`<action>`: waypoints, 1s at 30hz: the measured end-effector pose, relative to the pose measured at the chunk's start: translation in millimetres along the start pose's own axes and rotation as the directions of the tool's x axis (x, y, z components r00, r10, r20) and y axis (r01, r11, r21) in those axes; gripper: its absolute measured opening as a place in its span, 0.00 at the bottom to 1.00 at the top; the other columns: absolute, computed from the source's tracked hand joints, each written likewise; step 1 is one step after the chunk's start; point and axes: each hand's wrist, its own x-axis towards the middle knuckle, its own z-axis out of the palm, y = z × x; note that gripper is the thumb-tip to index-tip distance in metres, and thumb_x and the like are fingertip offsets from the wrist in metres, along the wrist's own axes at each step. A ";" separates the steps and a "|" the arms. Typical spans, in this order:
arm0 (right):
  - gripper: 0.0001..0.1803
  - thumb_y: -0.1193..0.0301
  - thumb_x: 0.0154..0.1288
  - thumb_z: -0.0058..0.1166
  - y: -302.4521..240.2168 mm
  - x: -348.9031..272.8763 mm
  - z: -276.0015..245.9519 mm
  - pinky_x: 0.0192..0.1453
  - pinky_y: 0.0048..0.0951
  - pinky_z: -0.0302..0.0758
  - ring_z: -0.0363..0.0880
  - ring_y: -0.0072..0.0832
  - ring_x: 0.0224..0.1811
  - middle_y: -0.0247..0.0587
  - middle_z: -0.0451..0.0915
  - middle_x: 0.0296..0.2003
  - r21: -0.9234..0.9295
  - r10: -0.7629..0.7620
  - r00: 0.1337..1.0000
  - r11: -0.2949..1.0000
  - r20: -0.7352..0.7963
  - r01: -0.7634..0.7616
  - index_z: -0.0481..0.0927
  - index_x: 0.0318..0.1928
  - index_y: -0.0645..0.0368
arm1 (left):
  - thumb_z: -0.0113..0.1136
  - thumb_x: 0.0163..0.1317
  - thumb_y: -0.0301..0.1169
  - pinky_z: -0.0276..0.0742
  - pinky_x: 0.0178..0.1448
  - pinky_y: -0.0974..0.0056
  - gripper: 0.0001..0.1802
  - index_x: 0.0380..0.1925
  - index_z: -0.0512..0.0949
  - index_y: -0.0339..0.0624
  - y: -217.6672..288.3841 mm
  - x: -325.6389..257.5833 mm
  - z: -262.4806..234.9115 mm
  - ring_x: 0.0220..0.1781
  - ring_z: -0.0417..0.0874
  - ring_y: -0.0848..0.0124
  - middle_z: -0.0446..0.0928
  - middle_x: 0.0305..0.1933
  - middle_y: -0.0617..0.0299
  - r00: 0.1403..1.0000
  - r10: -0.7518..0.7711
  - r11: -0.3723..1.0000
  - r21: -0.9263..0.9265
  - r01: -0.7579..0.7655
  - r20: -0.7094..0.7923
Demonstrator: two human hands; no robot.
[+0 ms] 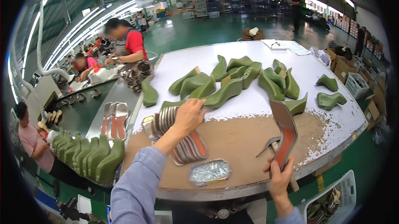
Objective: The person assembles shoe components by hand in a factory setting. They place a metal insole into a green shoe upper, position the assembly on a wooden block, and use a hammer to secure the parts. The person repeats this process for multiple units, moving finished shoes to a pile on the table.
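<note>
My left hand (pixel 189 116) reaches over a row of stacked insoles (pixel 189 147), its fingers curled round the near end of a green shoe last (pixel 226 93). That last lies on the table among other lasts. In my right hand (pixel 281 174) an insole (pixel 286 134) stands upright, gripped at its lower end, with an orange-red strip down its brown face. A hammer (pixel 293 183) lies behind the right hand, its head partly hidden by the insole. Between my hands sits a clear-lined tray of small shiny nails or tacks (pixel 210 171).
Several green lasts (pixel 193 83) are spread over the white-and-brown table (pixel 249 141). More lasts (pixel 110 163) stand in a row at left, near a few insoles (pixel 120 120). A white crate (pixel 349 190) sits at lower right. Co-workers (pixel 129 43) are at the left benches.
</note>
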 end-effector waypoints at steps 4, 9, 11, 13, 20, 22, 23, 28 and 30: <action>0.20 0.78 0.73 0.43 55.5 -35.7 -13.8 0.39 0.26 0.77 0.76 0.24 0.30 0.47 0.75 0.42 -0.170 -0.136 0.990 0.977 -0.035 0.129 0.55 0.61 0.64 | 0.67 0.64 0.40 0.75 0.68 0.51 0.35 0.66 0.70 0.33 12.3 56.5 77.8 0.68 0.76 0.50 0.78 0.62 0.46 0.969 -0.190 0.981 -0.012 0.194 0.158; 0.24 0.74 0.75 0.42 46.3 -33.8 -12.7 0.39 0.27 0.80 0.80 0.27 0.34 0.48 0.77 0.42 -0.274 -0.050 0.997 0.960 0.062 0.065 0.56 0.66 0.69 | 0.73 0.55 0.53 0.73 0.67 0.49 0.47 0.65 0.67 0.31 11.5 96.4 132.3 0.67 0.77 0.50 0.78 0.63 0.43 0.832 -0.457 0.889 0.181 0.420 0.315; 0.21 0.73 0.76 0.42 49.8 -35.2 -11.4 0.39 0.28 0.82 0.81 0.27 0.33 0.48 0.78 0.41 -0.221 -0.122 0.992 0.968 0.003 0.120 0.59 0.64 0.69 | 0.73 0.52 0.51 0.75 0.60 0.49 0.38 0.54 0.73 0.34 8.2 97.2 137.3 0.59 0.82 0.51 0.82 0.56 0.45 0.836 -0.503 0.854 0.276 0.442 0.218; 0.18 0.69 0.78 0.45 52.2 -34.7 -12.6 0.37 0.32 0.83 0.84 0.31 0.31 0.48 0.82 0.39 -0.088 -0.123 0.989 0.989 -0.085 0.115 0.65 0.59 0.70 | 0.72 0.52 0.50 0.75 0.60 0.49 0.36 0.52 0.74 0.35 21.0 93.4 131.6 0.54 0.84 0.50 0.82 0.52 0.44 0.824 -0.493 0.870 0.183 0.459 0.279; 0.21 0.53 0.81 0.45 33.9 -8.1 -35.7 0.28 0.34 0.84 0.80 0.29 0.26 0.41 0.78 0.34 0.389 0.357 0.934 0.862 -0.014 -0.324 0.72 0.53 0.60 | 0.78 0.44 0.34 0.75 0.66 0.50 0.36 0.56 0.74 0.45 94.2 14.7 12.3 0.58 0.82 0.52 0.83 0.55 0.54 0.962 0.123 0.963 -0.205 -0.176 -0.245; 0.26 0.51 0.81 0.46 18.4 2.1 -37.9 0.43 0.41 0.89 0.85 0.33 0.39 0.45 0.81 0.42 0.492 0.432 0.839 0.680 0.331 -0.544 0.70 0.60 0.63 | 0.76 0.48 0.32 0.68 0.75 0.46 0.34 0.56 0.73 0.49 118.7 -11.8 -50.3 0.66 0.79 0.55 0.81 0.61 0.59 0.902 0.394 0.902 -0.116 -0.416 -0.176; 0.29 0.52 0.80 0.48 -7.8 3.2 -23.7 0.51 0.39 0.86 0.84 0.35 0.48 0.47 0.80 0.50 0.485 0.393 0.757 0.593 0.522 -0.643 0.67 0.66 0.63 | 0.75 0.50 0.32 0.66 0.77 0.45 0.32 0.57 0.73 0.50 130.8 -26.2 -70.9 0.68 0.78 0.56 0.80 0.64 0.60 0.848 0.511 0.853 -0.035 -0.520 -0.142; 0.43 0.65 0.72 0.62 -58.0 -30.2 -1.1 0.72 0.35 0.72 0.72 0.37 0.70 0.51 0.66 0.72 0.189 0.067 0.519 0.886 0.852 -0.424 0.53 0.78 0.62 | 0.62 0.64 0.31 0.55 0.83 0.46 0.22 0.58 0.74 0.51 154.6 -83.0 -148.2 0.74 0.74 0.59 0.78 0.68 0.65 0.822 0.567 0.824 0.017 -0.567 -0.053; 0.47 0.72 0.67 0.67 -72.4 -44.2 12.5 0.73 0.36 0.70 0.70 0.35 0.71 0.52 0.63 0.73 0.091 -0.018 0.589 0.991 0.808 -0.095 0.52 0.78 0.61 | 0.65 0.60 0.32 0.64 0.78 0.47 0.22 0.56 0.79 0.52 168.4 -101.6 -185.5 0.69 0.77 0.60 0.81 0.65 0.65 0.841 0.535 0.815 0.215 -0.538 0.078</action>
